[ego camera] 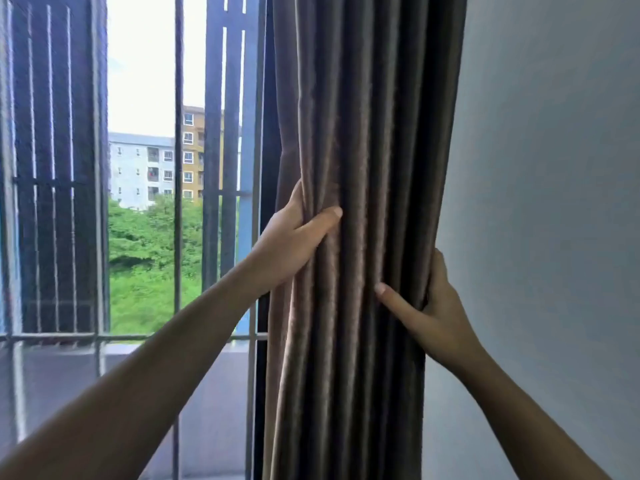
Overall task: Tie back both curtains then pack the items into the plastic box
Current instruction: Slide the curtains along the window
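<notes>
**Head view: my two hands press the curtain into one bundle**

The brown curtain [360, 133] hangs at the right side of the window [145, 98], just beside the grey wall [554, 168]. Its folds are gathered into a narrow column. My left hand [294, 237] grips the left edge of this column and is the higher of the two. My left thumb [325, 220] lies across the front folds, and the other fingers go behind the cloth, where I cannot see them. My right hand [440, 306] grips the right edge a little lower, between the cloth and the wall. My right thumb [394, 299] presses on the front, and its fingers are hidden behind.

I hold the cloth from both sides because it looks thick and heavy, and I think one hand alone would let the folds open again. The hands are at different heights, I believe, so that between them there is a place where a tie can go around the bundle.

I judge that this is the gathering step for this curtain, and the tying is not yet done. No tie and no hook shows here, so I cannot say where they are. The second curtain, the items and the plastic box are also outside the picture. To the left, through the dark bars [178, 168], I see trees and far buildings.
</notes>
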Tool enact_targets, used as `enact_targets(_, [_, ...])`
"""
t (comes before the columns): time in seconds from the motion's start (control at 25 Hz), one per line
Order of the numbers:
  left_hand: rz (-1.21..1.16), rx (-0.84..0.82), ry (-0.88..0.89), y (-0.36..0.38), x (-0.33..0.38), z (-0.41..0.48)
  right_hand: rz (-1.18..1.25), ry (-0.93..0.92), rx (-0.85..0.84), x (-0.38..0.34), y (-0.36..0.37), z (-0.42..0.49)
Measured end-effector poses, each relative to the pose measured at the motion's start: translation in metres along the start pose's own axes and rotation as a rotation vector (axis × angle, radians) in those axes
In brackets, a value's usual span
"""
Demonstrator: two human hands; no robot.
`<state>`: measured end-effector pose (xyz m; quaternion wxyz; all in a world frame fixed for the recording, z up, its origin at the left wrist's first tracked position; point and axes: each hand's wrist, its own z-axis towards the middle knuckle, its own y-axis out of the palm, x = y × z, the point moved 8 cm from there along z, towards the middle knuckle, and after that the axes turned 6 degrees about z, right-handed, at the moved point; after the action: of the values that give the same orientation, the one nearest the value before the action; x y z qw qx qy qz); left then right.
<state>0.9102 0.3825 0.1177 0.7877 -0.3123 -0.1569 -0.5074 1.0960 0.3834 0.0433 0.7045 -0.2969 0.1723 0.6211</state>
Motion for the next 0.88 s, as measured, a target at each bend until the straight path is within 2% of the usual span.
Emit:
enact_targets(0.16, [0.176,0.143,-0.079,-0.037,-0.016,-0.063,-0.042,0.065,-0.033,0.010,0.028,-0.024])
enact_targets(0.28, [0.264,0.226,-0.191,-0.069,-0.041,-0.099,0.033,0.099,-0.075,0.014,0.046,-0.032])
enact_targets(0.36, [0.128,0.211,-0.271,-0.087,-0.061,-0.115,0.141,0.143,-0.073,0.019,0.054,-0.031])
enact_targets(0.44, [-0.034,0.114,-0.334,-0.087,-0.078,-0.128,0.184,0.151,-0.101,0.020,0.067,-0.031])
enact_targets(0.52, [-0.068,0.014,-0.360,-0.076,-0.083,-0.139,0.211,0.166,-0.174,0.019,0.083,-0.035])
enact_targets(0.68, [0.035,0.109,-0.384,-0.082,-0.084,-0.141,0.184,0.189,-0.223,0.020,0.092,-0.038])
enact_targets(0.76, [0.205,0.103,-0.338,-0.081,-0.080,-0.144,0.086,0.203,-0.102,0.022,0.080,-0.044])
enact_targets(0.8, [0.293,0.101,-0.301,-0.079,-0.078,-0.146,-0.017,0.164,0.025,0.015,0.070,-0.047])
enact_targets(0.88, [0.387,0.145,-0.246,-0.076,-0.074,-0.153,-0.226,-0.045,0.270,-0.019,0.058,-0.060])
